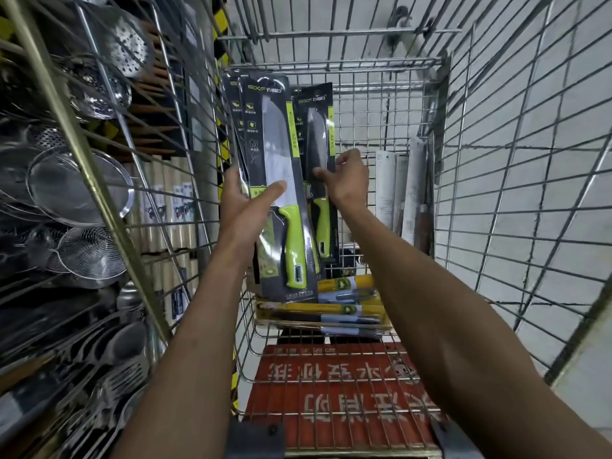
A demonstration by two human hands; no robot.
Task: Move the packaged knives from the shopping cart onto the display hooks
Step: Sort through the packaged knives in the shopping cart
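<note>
Holding up packs of knives above the shopping cart [496,160], the person uses both hands. The left hand [246,207] grips a small stack of big knife packs [275,134], with the thumb laid across the front and the fingers behind. The front pack shows a wide blade and a bright green handle. The right hand [347,178] pinches a thinner knife pack [318,127] just beside the stack, thumb on the front and fingers curled round its right edge. Both stand upright with the handles pointing down. Lower down, on the cart's wire floor, yellow packs [331,313] lie piled flat. Tall white packs [390,183] lean at the cart's far right side. A red sign [331,376] sits near the person. Metal strainers [79,190] hang on the shelf to the left
</note>
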